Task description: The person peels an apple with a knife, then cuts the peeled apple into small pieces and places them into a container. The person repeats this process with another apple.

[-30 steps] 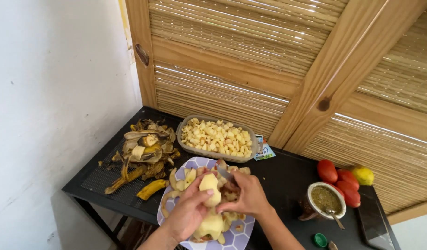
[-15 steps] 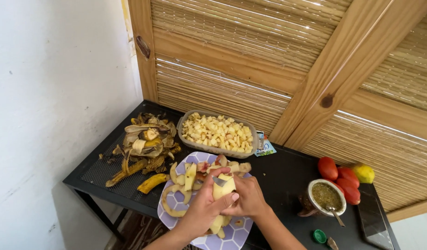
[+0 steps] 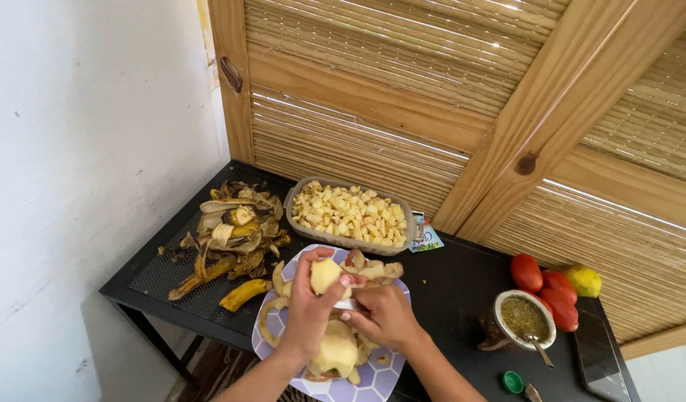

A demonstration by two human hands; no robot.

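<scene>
My left hand [image 3: 307,311] holds a peeled pale-yellow potato [image 3: 325,275] above a lilac patterned plate [image 3: 378,380]. My right hand [image 3: 384,316] grips a knife whose blade [image 3: 344,304] lies against the potato's underside. Another peeled potato [image 3: 335,350] rests on the plate below my hands, with peel strips [image 3: 372,269] around it. Behind the plate stands a clear oblong dish of diced potato [image 3: 350,214].
A heap of brown and yellow peels [image 3: 227,234] lies on the black table [image 3: 454,279] at the left. At the right are red tomatoes [image 3: 545,286], a yellow lemon [image 3: 583,281], a cup of green herb mix with a spoon [image 3: 521,320] and a green cap [image 3: 512,382]. A wooden slatted shutter [image 3: 462,97] stands behind.
My hands have lifted the potato a little and turned it, and the view has shifted slightly. The knife now sits under the potato.
</scene>
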